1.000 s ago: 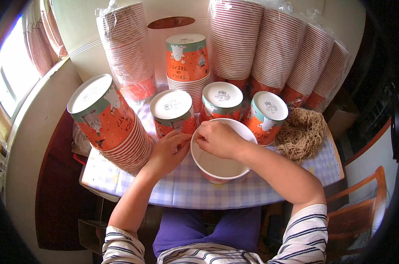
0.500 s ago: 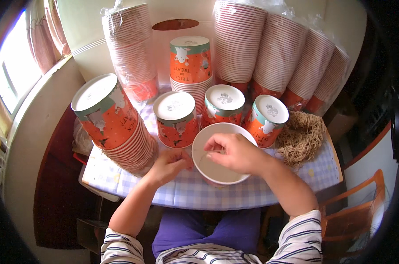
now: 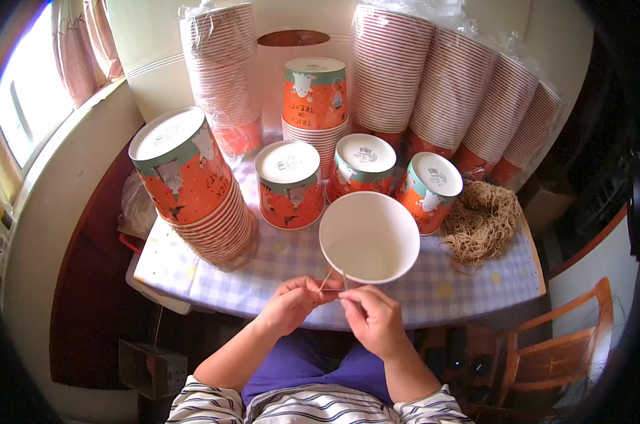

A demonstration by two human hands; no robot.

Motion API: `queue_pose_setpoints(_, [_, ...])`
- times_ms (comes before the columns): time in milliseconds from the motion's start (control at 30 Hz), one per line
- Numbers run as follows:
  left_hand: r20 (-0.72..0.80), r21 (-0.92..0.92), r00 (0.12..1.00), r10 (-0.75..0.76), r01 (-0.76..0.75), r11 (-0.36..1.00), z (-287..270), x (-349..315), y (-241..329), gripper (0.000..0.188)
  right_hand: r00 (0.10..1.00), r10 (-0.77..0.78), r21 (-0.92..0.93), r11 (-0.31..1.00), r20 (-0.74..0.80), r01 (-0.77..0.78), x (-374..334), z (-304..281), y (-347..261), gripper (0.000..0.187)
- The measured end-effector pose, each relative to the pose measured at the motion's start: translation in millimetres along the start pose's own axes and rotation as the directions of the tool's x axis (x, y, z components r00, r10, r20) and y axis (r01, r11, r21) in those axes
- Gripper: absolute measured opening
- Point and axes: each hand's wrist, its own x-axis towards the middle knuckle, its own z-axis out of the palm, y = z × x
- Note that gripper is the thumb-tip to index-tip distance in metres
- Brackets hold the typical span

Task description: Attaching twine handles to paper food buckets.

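Note:
A white-lined paper bucket [image 3: 371, 237] stands with its mouth up near the front of the table. Just below its near rim, a short length of tan paper twine [image 3: 324, 281] runs to my hands. Fingers of my left hand [image 3: 296, 302] are closed on the twine at the left. My right hand [image 3: 376, 316] pinches another part of it, close beside the left fingertips. How the twine meets the bucket's outer wall is hidden. A tangled heap of tan twine [image 3: 481, 225] lies at the table's right side.
Upside-down orange buckets [image 3: 289, 194] stand behind the open one. A leaning nested stack [image 3: 193, 191] is at the left, and tall plastic-wrapped stacks [image 3: 394, 71] line the back. The checked tablecloth [image 3: 285, 258] reaches the near edge. A wooden chair [image 3: 556, 353] stands at right.
My right hand has come out of the bucket and down to its near side. My left hand has moved right to meet it. Twine now shows between my fingers.

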Motion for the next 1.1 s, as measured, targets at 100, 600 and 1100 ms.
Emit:
queue_pose_setpoints(100, [-0.033, 0.011, 0.999, 0.042, -0.042, 0.999, -3, 4, -11, 0.021, 0.987, 0.129, 0.138, 0.984, -0.1, -0.115, -7, 18, 30, 0.009])
queue_pose_setpoints(600, [-0.197, 0.215, 0.978, 0.067, -0.024, 0.976, -16, 14, -28, 0.008, 0.836, 0.459, 0.55, 0.633, 0.301, -0.545, -35, 47, 62, 0.012])
queue_pose_setpoints(1100, [0.109, 0.893, 0.862, 0.495, -0.304, 0.331, 14, 7, -25, 0.006, 0.97, 0.205, 0.151, 0.971, -0.129, -0.185, -12, 35, 32, 0.012])
